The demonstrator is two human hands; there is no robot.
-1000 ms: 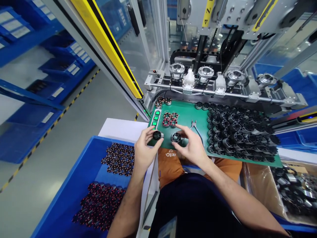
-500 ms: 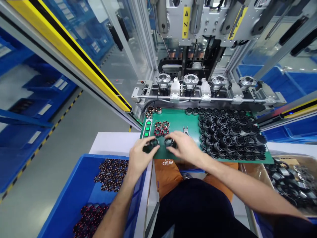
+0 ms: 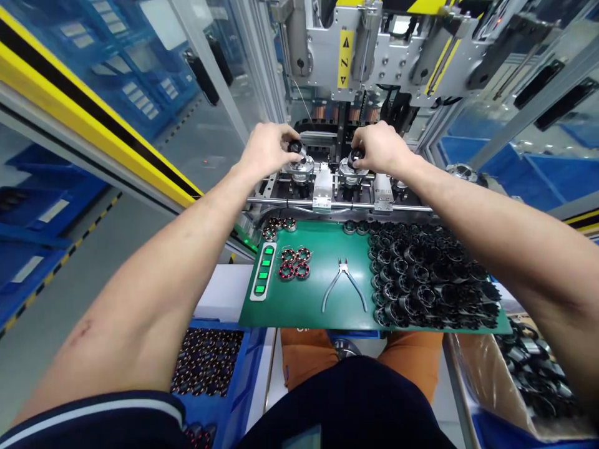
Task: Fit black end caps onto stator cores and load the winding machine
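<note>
My left hand point(image 3: 270, 149) pinches a black stator core point(image 3: 296, 148) at the top of the leftmost round metal fixture point(image 3: 302, 168). In the same way, my right hand point(image 3: 382, 148) grips another black stator core point(image 3: 356, 155) over the second metal fixture point(image 3: 352, 173). Both cores appear tilted, and fingers hide part of each; whether they are seated I cannot tell. On the green mat point(image 3: 318, 308) in front lie several copper-wound stators point(image 3: 294, 263) with loose wire ends. Wire cutters point(image 3: 344, 277) rest there with handles spread.
Stacked black stator cores point(image 3: 425, 274) cover the mat's right side. A strip of green buttons point(image 3: 264, 272) sits at its left. Blue bin point(image 3: 234, 368) with wound stators stands lower left, a box of black parts point(image 3: 538, 374) lower right. Machine heads point(image 3: 346, 56) hang above the fixtures.
Both hands have moved forward from the mat's near edge up to the two left fixtures, each carrying a black stator core. The wire cutters are now fully uncovered.
</note>
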